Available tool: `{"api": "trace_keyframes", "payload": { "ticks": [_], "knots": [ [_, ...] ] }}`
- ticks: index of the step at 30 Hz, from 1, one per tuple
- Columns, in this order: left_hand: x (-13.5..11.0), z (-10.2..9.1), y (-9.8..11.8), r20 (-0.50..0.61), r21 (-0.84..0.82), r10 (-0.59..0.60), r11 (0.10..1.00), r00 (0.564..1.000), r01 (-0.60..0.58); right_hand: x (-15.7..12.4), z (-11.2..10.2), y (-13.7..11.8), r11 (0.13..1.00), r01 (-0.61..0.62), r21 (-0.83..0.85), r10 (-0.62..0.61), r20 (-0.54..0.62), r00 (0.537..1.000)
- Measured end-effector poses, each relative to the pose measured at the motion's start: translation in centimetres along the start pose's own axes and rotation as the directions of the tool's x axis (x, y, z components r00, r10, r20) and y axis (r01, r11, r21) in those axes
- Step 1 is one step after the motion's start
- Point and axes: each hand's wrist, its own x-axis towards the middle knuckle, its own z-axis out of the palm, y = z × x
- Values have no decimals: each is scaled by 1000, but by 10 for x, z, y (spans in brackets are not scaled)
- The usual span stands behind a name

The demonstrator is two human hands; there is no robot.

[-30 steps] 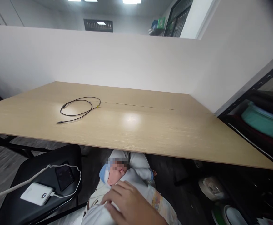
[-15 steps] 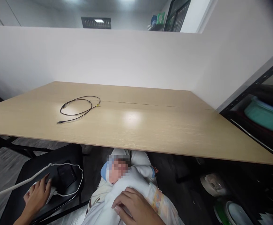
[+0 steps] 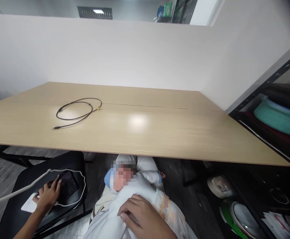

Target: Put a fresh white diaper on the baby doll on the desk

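My left hand (image 3: 49, 195) reaches over a black chair seat (image 3: 27, 181). Its fingers are stretched forward, their tips at the left edge of a dark, flat, phone-like device (image 3: 68, 184); I cannot tell whether they press on it. Under the wrist lies a flat white object (image 3: 30, 203), partly covered. A white cable (image 3: 34, 182) runs across the seat and loops around the device. My right hand (image 3: 141, 215) lies, loosely curved, on the white cloth over a small person (image 3: 138, 184) stretched out on my lap. That person wears a blue and white cap (image 3: 107, 177).
A wooden table (image 3: 147, 139) spans the view ahead, with a coiled black cable (image 3: 79, 118) on its left part. At right stands a black shelf rack (image 3: 266, 81) holding a teal container (image 3: 280, 116). Below it are a green-rimmed round item (image 3: 227, 217) and papers (image 3: 275, 224).
My left hand has moved right and forward, from the white object to the dark device, uncovering more of the white object. The right hand stays on the cloth. The view has shifted slightly.
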Motion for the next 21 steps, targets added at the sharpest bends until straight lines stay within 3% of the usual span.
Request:
{"api": "trace_keyframes", "payload": {
  "ticks": [4, 15, 21],
  "knots": [
    [-16, 4, 2, 44, -71, 24, 997, 999, -21, -1, -2, -3, 1000, 2, 12, -2, -10, 1000],
    [-36, 21, 1, 53, 87, 258, 961, 965, -262, 1, -5, -4, 1000, -3, 30, 3, 6, 1000],
    [-61, 31, 19, 48, 123, 318, 939, 947, -322, 0, -5, -5, 1000, -3, 23, 3, -16, 1000]
  ]
}}
